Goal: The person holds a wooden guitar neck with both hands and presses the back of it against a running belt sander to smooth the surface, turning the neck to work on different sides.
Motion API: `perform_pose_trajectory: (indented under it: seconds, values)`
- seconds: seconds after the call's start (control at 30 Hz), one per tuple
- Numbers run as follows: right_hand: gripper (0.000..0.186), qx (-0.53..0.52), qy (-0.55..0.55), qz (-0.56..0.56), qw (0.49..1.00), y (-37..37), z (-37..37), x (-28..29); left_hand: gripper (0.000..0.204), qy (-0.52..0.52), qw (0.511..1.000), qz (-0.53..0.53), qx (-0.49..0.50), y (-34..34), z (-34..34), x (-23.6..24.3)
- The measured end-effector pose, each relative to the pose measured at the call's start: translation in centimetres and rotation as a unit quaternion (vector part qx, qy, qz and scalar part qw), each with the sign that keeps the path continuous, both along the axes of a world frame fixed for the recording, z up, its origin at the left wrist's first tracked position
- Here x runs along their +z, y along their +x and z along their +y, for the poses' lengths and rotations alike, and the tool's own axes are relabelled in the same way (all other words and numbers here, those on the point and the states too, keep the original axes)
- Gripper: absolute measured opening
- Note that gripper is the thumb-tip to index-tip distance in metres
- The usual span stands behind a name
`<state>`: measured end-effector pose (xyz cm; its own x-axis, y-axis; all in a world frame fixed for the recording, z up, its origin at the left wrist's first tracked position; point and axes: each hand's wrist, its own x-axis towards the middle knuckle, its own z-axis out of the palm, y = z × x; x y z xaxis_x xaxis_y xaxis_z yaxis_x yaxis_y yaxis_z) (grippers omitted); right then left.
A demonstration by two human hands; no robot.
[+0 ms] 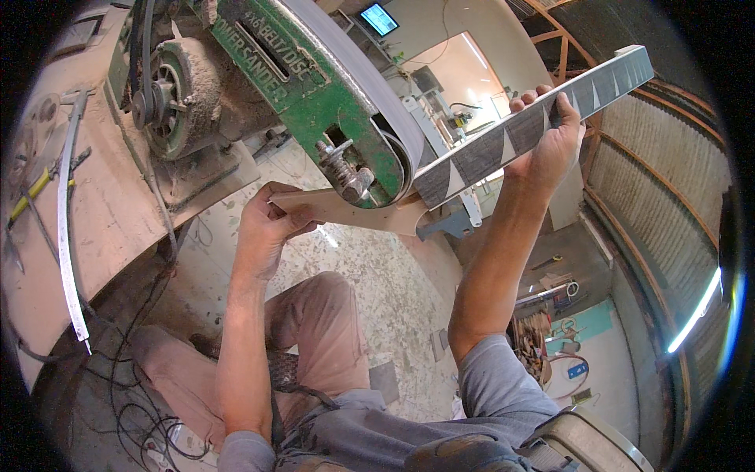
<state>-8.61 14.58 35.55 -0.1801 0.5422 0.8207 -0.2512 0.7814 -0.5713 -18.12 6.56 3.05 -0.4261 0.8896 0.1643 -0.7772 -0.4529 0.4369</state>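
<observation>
Both hands hold a guitar neck, tilted up to the right against the rounded nose of a green belt sander (314, 102). Its dark fingerboard (481, 156) carries pale, pointed inlays. My left hand (271, 220) grips the bare wooden end (346, 211) below the sander's nose, thumb and fingers closed on its edge. Farther up, my right hand (552, 138) wraps around the neck from beneath, fingertips over the far edge and thumb on the fingerboard side. The sander's grey belt (373, 86) meets the neck near where the bare wood joins the fingerboard; the exact contact is partly hidden.
A dusty motor with a pulley (174, 98) sits behind the sander on a wooden bench (102, 228). A metal strip (67, 236) and yellow-handled pliers (31, 195) lie there. Black cables (141, 421) tangle on the floor at lower left. A lit screen (379, 19) stands at the back.
</observation>
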Motion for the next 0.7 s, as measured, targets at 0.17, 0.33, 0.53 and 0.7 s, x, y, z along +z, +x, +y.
perform_pose_trajectory:
  seconds: [0.17,0.33,0.53,0.7]
  values:
    - [0.029,-0.023,0.013,-0.008,1.000,0.0,-0.1,0.0,0.044,0.004,1.000,-0.003,-0.005,0.2,0.3,-0.4]
    - [0.030,-0.021,0.023,-0.014,0.999,-0.3,-0.2,-0.1,0.047,0.020,1.000,-0.005,-0.001,0.3,0.3,-0.7]
    - [0.031,-0.044,0.043,-0.021,0.998,-0.9,-1.2,-0.7,0.049,0.003,1.000,-0.007,-0.015,0.4,0.3,-1.0]
    - [0.031,-0.068,0.041,-0.014,0.997,-1.3,-1.4,-1.3,0.050,0.004,1.000,0.003,-0.006,0.3,0.4,-1.4]
